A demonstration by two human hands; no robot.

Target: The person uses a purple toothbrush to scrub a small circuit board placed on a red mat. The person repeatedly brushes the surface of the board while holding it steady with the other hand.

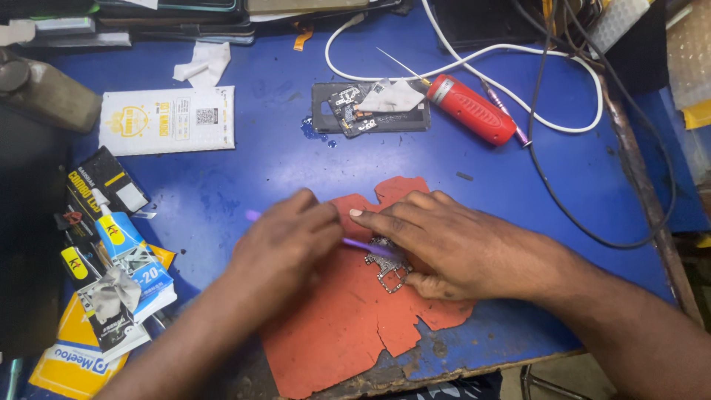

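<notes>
1. Orange-red, torn and ragged at its edges, the flat rubbery work mat (348, 326) lies at the near edge of the blue-topped workbench (244, 163) and serves as the landmark here; both hands work over its far half.

2. On the mat, toward its right side, sits the small thin silvery metal frame with cut-out openings (391, 268). It looks very light, stiff but easily bent, with fine struts that would likely deform under a hard pinch. Its outer rim seems the safest place to take hold, and pressing it flat against the mat should stop it skating.

3. The right hand (437, 248) lies over that frame, fingers stretched flat and pressing it down, the thumb tucked against its near right corner; it pins the piece rather than pinching it.

4. The left hand (285, 241), over the mat's left far corner, is curled closed around a slim purple plastic stick (363, 244), whose tip reaches the frame under the right fingers. The stick appears light and slightly flexible.

5. Left of the mat lie glue tubes and their printed cartons (122, 270).

6. Beyond the mat rests a dark opened phone back (370, 107) with exposed parts and a white scrap on it.

7. Just right of that phone, farther from the mat, lies a red cylindrical powered tool (470, 110), with a white cable (474, 55) looping behind it.
</notes>
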